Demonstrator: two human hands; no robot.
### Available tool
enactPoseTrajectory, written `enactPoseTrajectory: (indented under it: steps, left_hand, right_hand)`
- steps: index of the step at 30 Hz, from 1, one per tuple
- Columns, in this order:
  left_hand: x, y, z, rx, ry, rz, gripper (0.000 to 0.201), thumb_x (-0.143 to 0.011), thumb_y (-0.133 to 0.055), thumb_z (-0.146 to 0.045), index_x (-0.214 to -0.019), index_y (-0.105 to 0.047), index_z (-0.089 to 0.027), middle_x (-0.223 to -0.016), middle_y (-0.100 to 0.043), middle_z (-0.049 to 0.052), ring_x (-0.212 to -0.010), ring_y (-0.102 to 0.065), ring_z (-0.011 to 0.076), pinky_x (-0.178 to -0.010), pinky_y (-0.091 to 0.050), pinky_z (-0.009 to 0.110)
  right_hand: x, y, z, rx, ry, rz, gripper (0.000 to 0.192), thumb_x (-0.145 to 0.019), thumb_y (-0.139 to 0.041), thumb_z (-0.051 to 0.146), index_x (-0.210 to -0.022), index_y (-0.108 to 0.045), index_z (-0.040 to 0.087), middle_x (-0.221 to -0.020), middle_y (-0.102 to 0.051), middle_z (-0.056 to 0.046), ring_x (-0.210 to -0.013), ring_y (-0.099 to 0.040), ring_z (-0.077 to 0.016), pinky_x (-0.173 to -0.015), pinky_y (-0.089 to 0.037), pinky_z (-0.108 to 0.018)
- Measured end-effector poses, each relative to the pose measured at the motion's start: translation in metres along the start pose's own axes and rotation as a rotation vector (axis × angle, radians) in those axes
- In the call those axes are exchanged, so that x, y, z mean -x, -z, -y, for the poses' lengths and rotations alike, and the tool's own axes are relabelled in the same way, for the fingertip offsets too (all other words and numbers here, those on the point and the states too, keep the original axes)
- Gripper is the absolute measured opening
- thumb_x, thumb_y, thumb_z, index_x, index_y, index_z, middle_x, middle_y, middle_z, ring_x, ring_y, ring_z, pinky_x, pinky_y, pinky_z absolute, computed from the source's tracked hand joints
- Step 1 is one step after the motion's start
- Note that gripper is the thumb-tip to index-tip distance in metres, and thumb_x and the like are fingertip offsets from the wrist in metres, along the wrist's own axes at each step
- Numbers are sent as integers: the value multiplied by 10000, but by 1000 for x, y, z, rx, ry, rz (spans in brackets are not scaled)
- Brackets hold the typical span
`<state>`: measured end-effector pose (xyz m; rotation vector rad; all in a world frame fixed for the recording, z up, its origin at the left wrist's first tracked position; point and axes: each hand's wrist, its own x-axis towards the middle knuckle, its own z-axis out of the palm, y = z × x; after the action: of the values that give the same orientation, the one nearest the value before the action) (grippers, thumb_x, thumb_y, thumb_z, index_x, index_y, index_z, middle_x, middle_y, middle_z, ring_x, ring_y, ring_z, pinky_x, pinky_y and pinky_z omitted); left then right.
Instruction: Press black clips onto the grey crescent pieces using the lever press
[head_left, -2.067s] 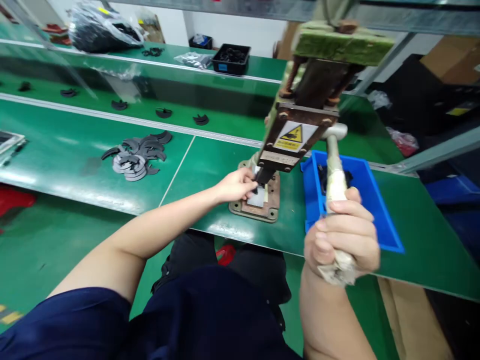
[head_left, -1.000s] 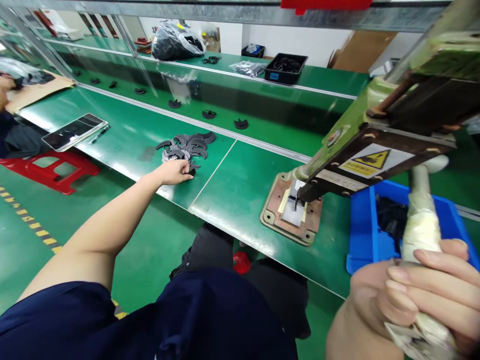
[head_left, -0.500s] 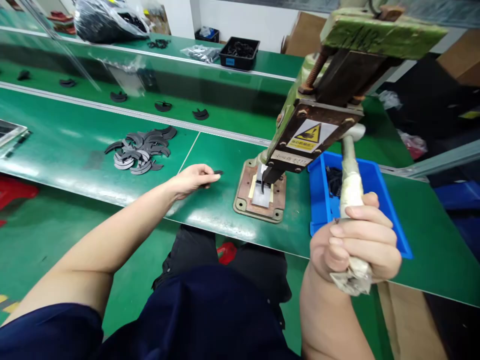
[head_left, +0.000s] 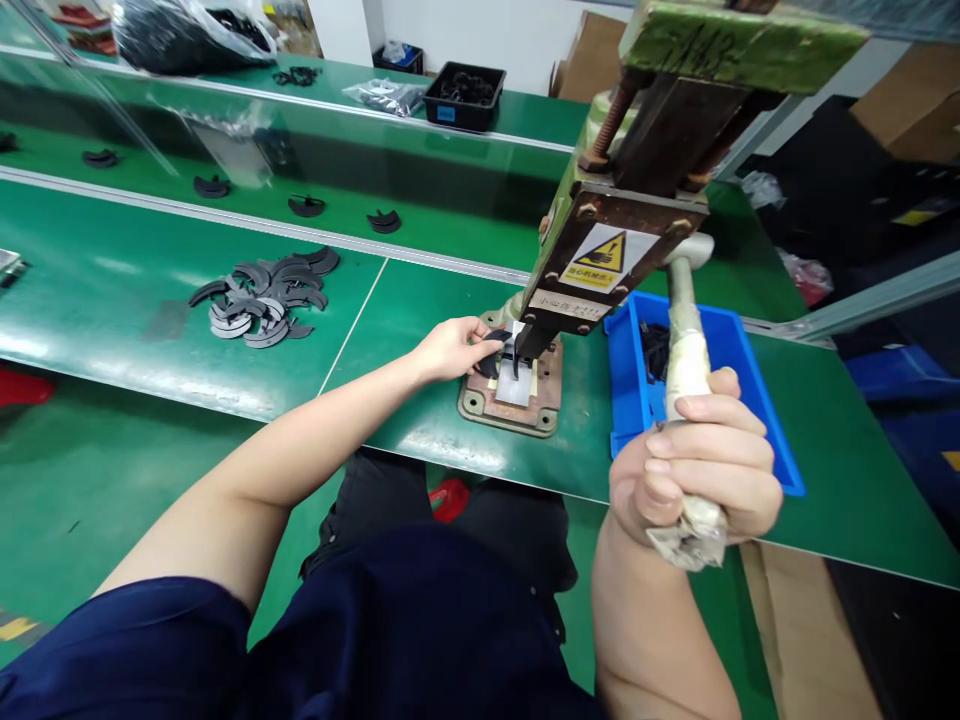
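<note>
Left hand [head_left: 450, 348] moved from tabletop [head_left: 420, 330] to press base [head_left: 510, 400], grip pinching black curved part [head_left: 496, 336]. Right hand [head_left: 701, 470] clenched on press lever [head_left: 684, 350].

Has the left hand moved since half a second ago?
Yes. The left hand, holding a black piece, moved right, onto the press base plate.

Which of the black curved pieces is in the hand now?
The black piece pinched by the left hand at the press base; the others lie in the pile.
</note>
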<state>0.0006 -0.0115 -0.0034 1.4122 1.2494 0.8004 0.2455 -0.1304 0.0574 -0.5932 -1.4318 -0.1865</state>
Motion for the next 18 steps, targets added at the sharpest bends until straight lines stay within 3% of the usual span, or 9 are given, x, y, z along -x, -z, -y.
enactPoseTrajectory:
  steps: [4, 11, 18]
  left_hand:
    - [0, -1, 2, -121, -35, 7, 262, -878, -861, -341, -969, -668, -188, -782, -747, -7, -591, -685, 126, -564, -513, 222]
    - [-5, 0, -1, -8, 6, 72, 214, -945, -811, -317, -903, -687, -148, -718, -723, 16, -484, -634, 95, -482, -465, 200]
    - [-17, 1, -1, 34, 18, 127, 272, -895, -868, -319, -832, -675, -138, -676, -688, 8, -478, -600, 83, -476, -503, 199]
  right_hand:
    - [0, 1, 1, -8, -6, 10, 308, -936, -684, 452, -734, -544, 267, -678, -520, 43, -911, -687, -161, -1140, -550, -556]
    - [0, -1, -1, 3, 11, -23, 387, -925, -691, 497, -689, -499, 257, -650, -490, 45, -875, -683, -160, -1112, -567, -541]
    - [0, -2, -1, 16, 18, -25, 417, -940, -672, 482, -667, -459, 249, -652, -484, 48, -872, -679, -150, -1110, -575, -530]
